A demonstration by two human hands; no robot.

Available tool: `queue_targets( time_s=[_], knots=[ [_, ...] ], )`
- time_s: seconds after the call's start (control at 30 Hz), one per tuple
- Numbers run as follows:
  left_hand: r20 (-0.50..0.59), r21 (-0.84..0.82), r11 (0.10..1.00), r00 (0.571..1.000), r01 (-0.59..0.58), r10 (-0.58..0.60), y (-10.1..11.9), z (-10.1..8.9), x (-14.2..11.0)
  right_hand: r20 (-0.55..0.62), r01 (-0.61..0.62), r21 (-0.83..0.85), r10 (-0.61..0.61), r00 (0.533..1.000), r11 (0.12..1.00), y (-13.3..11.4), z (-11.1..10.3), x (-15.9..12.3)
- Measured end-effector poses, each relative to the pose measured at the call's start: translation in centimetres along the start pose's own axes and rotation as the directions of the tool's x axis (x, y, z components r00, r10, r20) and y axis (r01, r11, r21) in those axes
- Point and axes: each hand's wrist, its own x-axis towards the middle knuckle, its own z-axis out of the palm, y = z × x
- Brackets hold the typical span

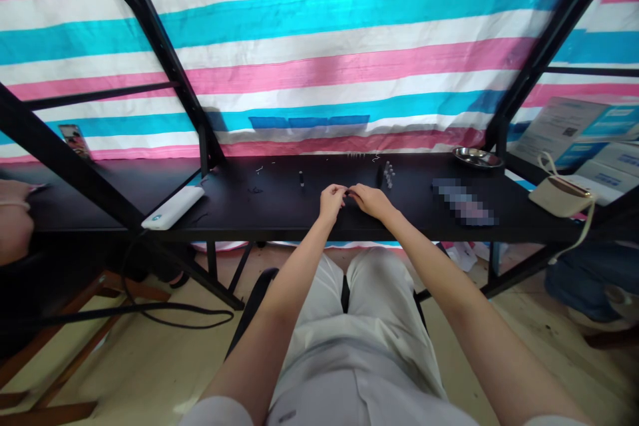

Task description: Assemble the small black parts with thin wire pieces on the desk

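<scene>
My left hand [332,202] and my right hand [368,198] meet over the front of the black table [279,216], fingertips nearly touching. Both are closed in a pinch around a small dark piece [348,192], too small to identify. Just beyond my right hand stands a cluster of small silvery cylinders [389,175], with a dark upright cylinder [380,176] beside it. Left of my hands, a short black cylinder with pale ends [301,178] stands alone. Thin dark strands [255,190] lie farther left.
A shiny metal dish [478,158] sits at the back right, behind a pixelated item [464,202]. A white power strip or power bank [173,208] lies left. Black frame posts [164,60] flank the table. A beige bag [562,196] is right; another person's arm [14,223] is far left.
</scene>
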Motion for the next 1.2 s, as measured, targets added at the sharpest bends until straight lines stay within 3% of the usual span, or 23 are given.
queue_targets(
  time_s=[0.27,0.4,0.53,0.7,0.8,1.2],
  knots=[
    [0.051,0.048,0.999,0.999,-0.015,0.013,-0.1,0.1,-0.1,0.028,0.001,0.068,-0.003,1.000,0.998,0.5,0.5,-0.1],
    [-0.001,0.043,0.999,1.000,-0.015,0.015,-0.1,0.1,-0.1,-0.057,-0.100,0.146,0.109,0.992,0.984,1.0,0.9,-0.2],
    [-0.005,0.070,0.997,1.000,-0.026,0.027,-0.4,-0.1,-0.1,-0.147,-0.325,0.227,0.362,0.920,0.918,2.5,0.9,-0.8],
    [-0.014,0.134,0.989,0.998,-0.055,0.057,-1.0,-0.2,0.1,-0.141,-0.602,0.249,0.644,0.752,0.758,4.4,-0.1,-1.8],
    [-0.022,0.153,0.986,0.998,-0.059,0.063,-1.0,-0.1,0.1,-0.082,-0.724,0.185,0.744,0.663,0.665,4.7,-0.4,-1.9],
    [-0.021,0.188,0.980,0.997,-0.063,0.068,-0.6,-0.1,-0.3,0.051,-0.766,0.014,0.765,0.642,0.642,4.5,-0.3,-1.4]
  ],
)
